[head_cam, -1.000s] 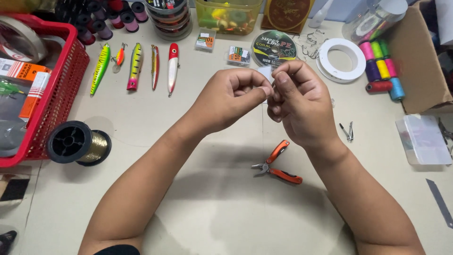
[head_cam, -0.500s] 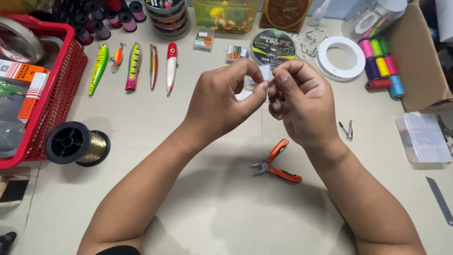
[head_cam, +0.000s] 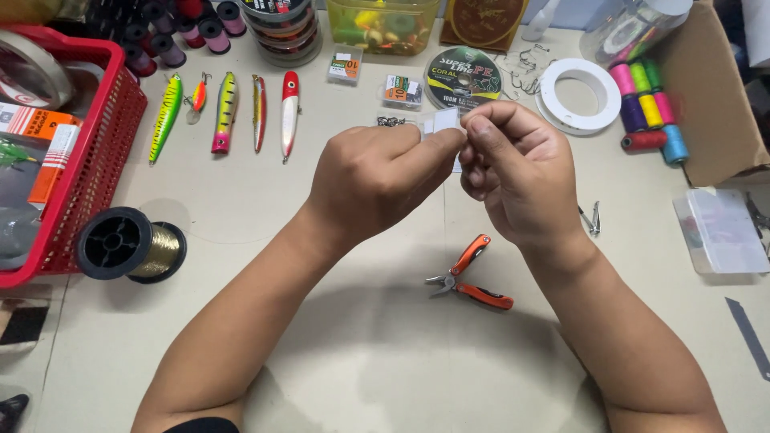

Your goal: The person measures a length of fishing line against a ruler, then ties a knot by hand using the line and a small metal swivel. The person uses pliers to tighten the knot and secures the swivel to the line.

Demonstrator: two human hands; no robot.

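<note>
My left hand (head_cam: 373, 180) and my right hand (head_cam: 517, 176) meet above the middle of the table, fingertips pinched together on a small clear packet with a white label (head_cam: 441, 123). What is inside the packet is too small to tell. Below the hands lie orange-handled pliers (head_cam: 472, 277), partly open. A small metal clipper (head_cam: 592, 218) rests just right of my right wrist.
A red basket (head_cam: 100, 172) with boxes stands at the left, a black spool of gold line (head_cam: 132, 244) beside it. Several fishing lures (head_cam: 227, 112) lie in a row at the back, with a round line spool (head_cam: 464, 78), a white ring (head_cam: 577, 95), coloured thread spools (head_cam: 646, 108), a cardboard box (head_cam: 718, 96) and a clear plastic case (head_cam: 718, 232).
Both hands stay together over the table. The fingers have shifted on the small packet, and the left thumb now presses closer to the right fingertips.
</note>
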